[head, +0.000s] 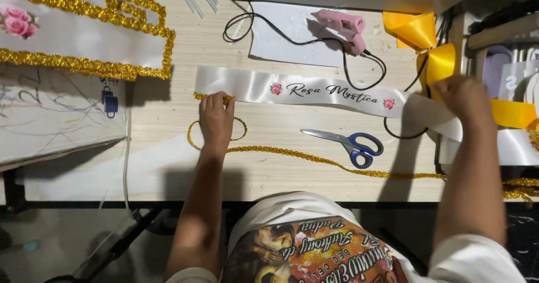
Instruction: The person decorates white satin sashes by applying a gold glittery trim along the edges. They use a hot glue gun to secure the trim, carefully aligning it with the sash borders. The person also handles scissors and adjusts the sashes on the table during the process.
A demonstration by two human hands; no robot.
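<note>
printed shirt fabric fills the bottom edge, closest to the lens, with both bare forearms reaching up from it over a pale wooden table. left hand presses its fingertips on the near edge of a white satin ribbon, pinching the end of a gold glitter trim against it there. right hand is closed on the ribbon's other end, lifted a little off the table at the right. the ribbon lies flat across the table's middle, carrying dark script lettering between two small pink rose prints. the gold trim loops under the left hand and runs along the table toward the right edge. blue-handled scissors lie shut between ribbon and trim. beyond the ribbon, a pink glue gun rests on a white sheet, its black cord curling across the ribbon. a yellow satin bow sits at the far right. at far left lies a white sash edged in gold trim, with a pink rose print.
</note>
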